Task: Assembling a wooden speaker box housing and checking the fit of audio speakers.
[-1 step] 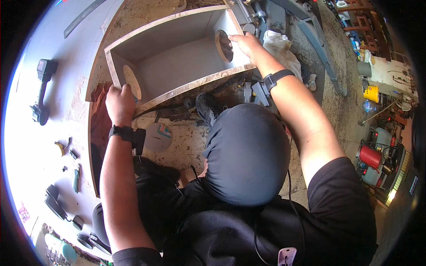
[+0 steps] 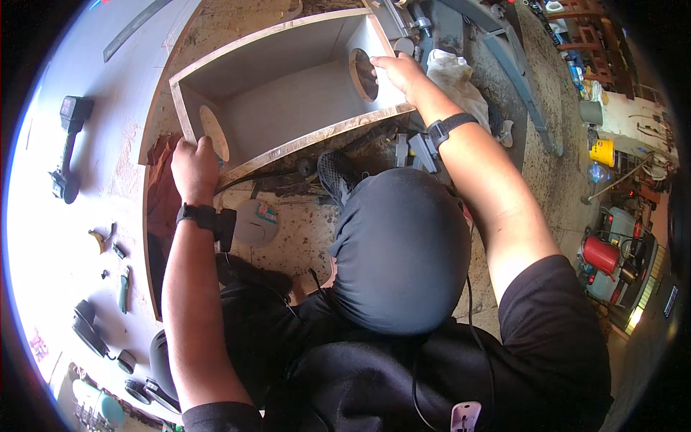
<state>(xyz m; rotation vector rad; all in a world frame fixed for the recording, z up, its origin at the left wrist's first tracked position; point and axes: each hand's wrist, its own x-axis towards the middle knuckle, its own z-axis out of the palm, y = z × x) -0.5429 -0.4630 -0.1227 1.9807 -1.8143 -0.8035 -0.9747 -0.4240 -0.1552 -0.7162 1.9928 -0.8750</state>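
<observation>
Head view: a person crouches over an open wooden box (image 2: 288,108) on a dusty floor (image 2: 302,237).
Box: on its side, open face up, a round hole (image 2: 363,74) in each end panel.
Left hand (image 2: 193,169): clenched over the box's near-left corner.
Right hand (image 2: 399,72): fingers curled on the right end panel, beside its hole.
Risk: a raw edge may splinter the fingers; a loosened grip could let the box tip onto the tools (image 2: 417,147) beside it.

An open-topped wooden box (image 2: 288,93) of pale plywood lies on the sawdust-strewn floor (image 2: 302,237), its long sides running left to right. Each short end wall has a round hole cut through it. The box's inside is bare and grey, and its raw edges show light wood.
</observation>
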